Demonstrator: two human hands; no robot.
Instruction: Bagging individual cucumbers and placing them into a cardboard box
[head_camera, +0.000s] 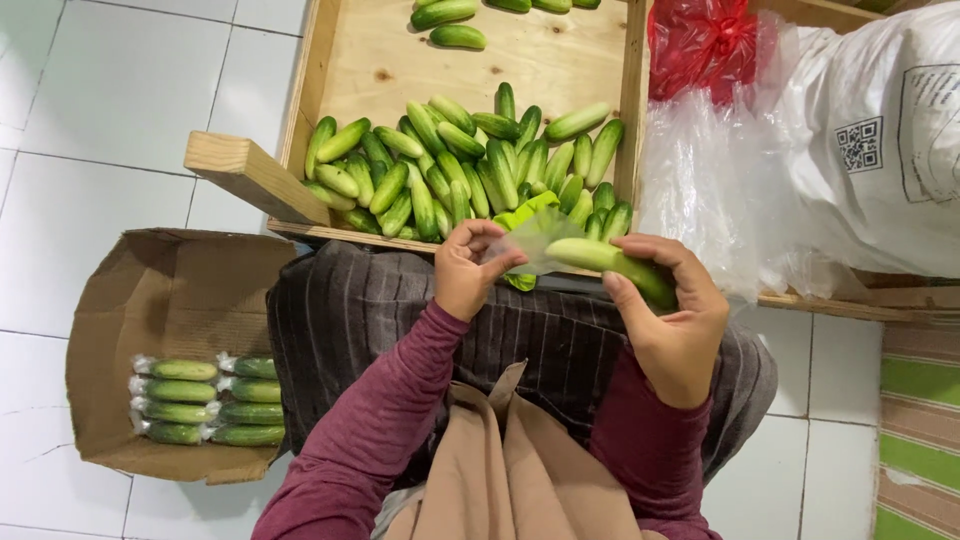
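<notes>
- Right hand (672, 325): fingers wrapped around a cucumber (612, 264), held level just above the lap.
- Left hand (468, 270): fingers pinched on the open end of a clear plastic sleeve (535, 243); the cucumber's left end sits at or in that sleeve, can't tell how deep.
- Lap: dark striped cloth (400, 300) under both hands.
- Person's left, on the tiled floor: cardboard box (160, 300) with two columns of wrapped cucumbers (205, 402).
- Just beyond the hands: wooden crate (400, 60), loose cucumber pile (460, 165) at its near edge, a few more at the far end.
- Right of the crate: white and clear plastic bags (850, 150), red bag (700, 45) behind.
</notes>
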